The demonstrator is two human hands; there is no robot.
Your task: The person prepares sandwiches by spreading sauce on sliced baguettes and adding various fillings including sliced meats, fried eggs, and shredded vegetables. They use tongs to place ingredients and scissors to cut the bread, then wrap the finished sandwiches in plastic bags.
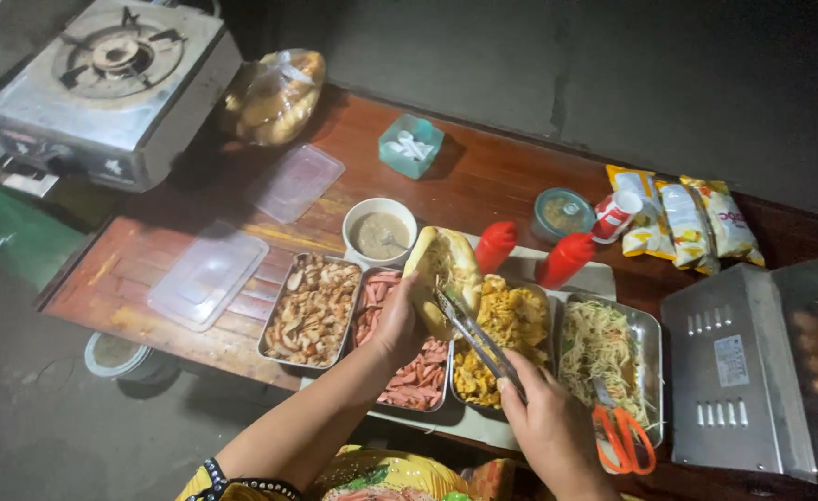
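Note:
My left hand [398,323] holds a split bread roll [446,274] open above the metal trays. My right hand [546,419] grips metal tongs [476,336], and their tips reach into the roll's filling. Below the roll sit a tray of sliced sausages [409,371] and a tray of yellow scrambled egg [511,320]. A tray of cooked meat pieces [312,311] lies to the left, and a tray of shredded vegetables [604,353] to the right.
Orange-handled scissors [624,438] rest on the vegetable tray. Behind stand a bowl of grey sauce [379,232], two red squeeze bottles [530,252], a teal box [411,146], snack packets [687,221], a bag of rolls [274,97], plastic lids [210,274], a gas stove [112,83] and a metal appliance [752,362].

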